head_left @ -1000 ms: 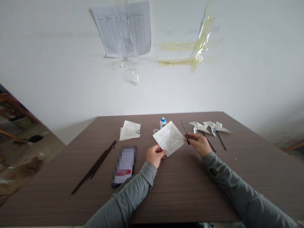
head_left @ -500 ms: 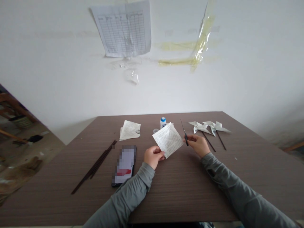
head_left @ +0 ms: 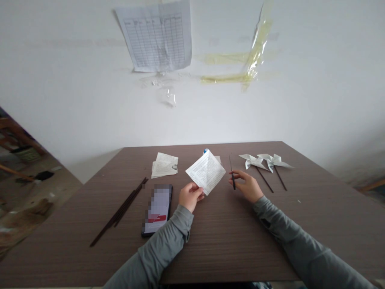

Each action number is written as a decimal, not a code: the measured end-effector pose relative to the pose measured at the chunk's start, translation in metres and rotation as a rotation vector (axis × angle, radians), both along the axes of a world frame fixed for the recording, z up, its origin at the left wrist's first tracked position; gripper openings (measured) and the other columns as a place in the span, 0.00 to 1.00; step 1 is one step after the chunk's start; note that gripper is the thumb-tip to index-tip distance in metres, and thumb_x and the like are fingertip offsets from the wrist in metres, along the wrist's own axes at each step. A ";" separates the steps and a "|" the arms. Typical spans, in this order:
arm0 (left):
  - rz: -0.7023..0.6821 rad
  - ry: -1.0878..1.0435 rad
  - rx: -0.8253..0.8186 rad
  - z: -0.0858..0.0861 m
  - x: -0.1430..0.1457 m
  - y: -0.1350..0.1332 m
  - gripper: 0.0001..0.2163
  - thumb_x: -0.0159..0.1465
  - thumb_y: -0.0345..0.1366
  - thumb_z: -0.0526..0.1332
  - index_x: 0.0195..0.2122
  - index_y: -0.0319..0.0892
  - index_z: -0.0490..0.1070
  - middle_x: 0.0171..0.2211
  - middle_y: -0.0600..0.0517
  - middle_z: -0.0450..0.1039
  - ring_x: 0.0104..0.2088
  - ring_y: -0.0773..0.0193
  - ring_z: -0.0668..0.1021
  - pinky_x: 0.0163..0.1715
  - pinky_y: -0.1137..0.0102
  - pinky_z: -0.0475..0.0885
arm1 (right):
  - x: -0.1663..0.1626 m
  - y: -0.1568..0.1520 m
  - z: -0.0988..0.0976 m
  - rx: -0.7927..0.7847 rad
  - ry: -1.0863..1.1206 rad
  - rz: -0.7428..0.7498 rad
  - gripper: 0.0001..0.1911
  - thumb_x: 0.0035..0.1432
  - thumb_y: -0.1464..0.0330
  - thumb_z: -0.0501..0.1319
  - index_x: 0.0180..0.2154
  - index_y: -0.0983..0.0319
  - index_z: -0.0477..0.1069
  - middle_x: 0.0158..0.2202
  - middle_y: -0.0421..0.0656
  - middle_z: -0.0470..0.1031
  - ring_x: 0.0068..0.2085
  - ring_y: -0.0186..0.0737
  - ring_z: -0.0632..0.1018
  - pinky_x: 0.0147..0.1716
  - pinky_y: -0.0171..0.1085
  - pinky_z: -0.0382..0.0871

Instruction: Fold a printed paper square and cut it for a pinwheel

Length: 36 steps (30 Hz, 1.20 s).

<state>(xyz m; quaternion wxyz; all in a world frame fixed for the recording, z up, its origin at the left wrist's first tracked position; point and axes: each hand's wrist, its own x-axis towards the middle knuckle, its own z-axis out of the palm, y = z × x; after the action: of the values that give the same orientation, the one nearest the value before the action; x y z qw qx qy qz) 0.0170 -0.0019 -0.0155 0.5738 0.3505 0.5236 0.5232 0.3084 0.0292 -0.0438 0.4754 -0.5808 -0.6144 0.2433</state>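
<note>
Pinched by its lower corner, a square of printed paper (head_left: 207,171) with crease lines is held up by my left hand (head_left: 190,196). My right hand (head_left: 247,187) holds a pair of scissors (head_left: 233,176) by the dark handles, blades pointing away from me, a little to the right of the paper. Behind the paper, only the blue cap of a bottle (head_left: 206,151) shows. Two paper pinwheels (head_left: 253,161) on dark sticks lie beyond my right hand.
A small pile of printed paper squares (head_left: 164,164) lies at the back left. Several dark sticks (head_left: 120,210) and a phone (head_left: 157,210) are on the brown table (head_left: 222,249). A printed sheet (head_left: 158,38) is taped to the wall behind.
My left hand has shifted the paper slightly left and up, so it now covers most of the bottle. The scissors have turned more upright in my right hand.
</note>
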 end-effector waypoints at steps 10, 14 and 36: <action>0.106 -0.059 -0.002 0.001 0.004 0.008 0.19 0.59 0.25 0.89 0.30 0.43 0.80 0.30 0.54 0.86 0.34 0.59 0.91 0.47 0.61 0.94 | -0.010 -0.009 -0.005 -0.101 -0.283 0.039 0.12 0.65 0.57 0.78 0.48 0.50 0.92 0.36 0.42 0.93 0.49 0.62 0.94 0.59 0.56 0.86; 0.127 -0.079 0.010 0.002 0.004 0.009 0.17 0.59 0.26 0.89 0.32 0.43 0.81 0.31 0.54 0.87 0.35 0.59 0.91 0.48 0.61 0.94 | -0.018 -0.017 -0.005 -0.091 -0.270 0.103 0.15 0.63 0.62 0.79 0.52 0.50 0.95 0.39 0.43 0.95 0.48 0.60 0.95 0.57 0.54 0.88; 0.204 -0.099 0.004 -0.004 -0.001 0.013 0.16 0.62 0.26 0.87 0.36 0.45 0.81 0.34 0.52 0.90 0.37 0.53 0.95 0.47 0.57 0.97 | -0.033 -0.032 0.013 -0.245 -0.026 0.426 0.19 0.61 0.55 0.80 0.50 0.55 0.98 0.33 0.42 0.94 0.35 0.51 0.90 0.42 0.45 0.88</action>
<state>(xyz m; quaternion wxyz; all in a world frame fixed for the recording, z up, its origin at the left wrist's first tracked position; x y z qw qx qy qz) 0.0162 0.0108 -0.0191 0.5422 0.2704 0.5264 0.5966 0.2751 -0.0023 -0.0310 0.3316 -0.4947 -0.6948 0.4033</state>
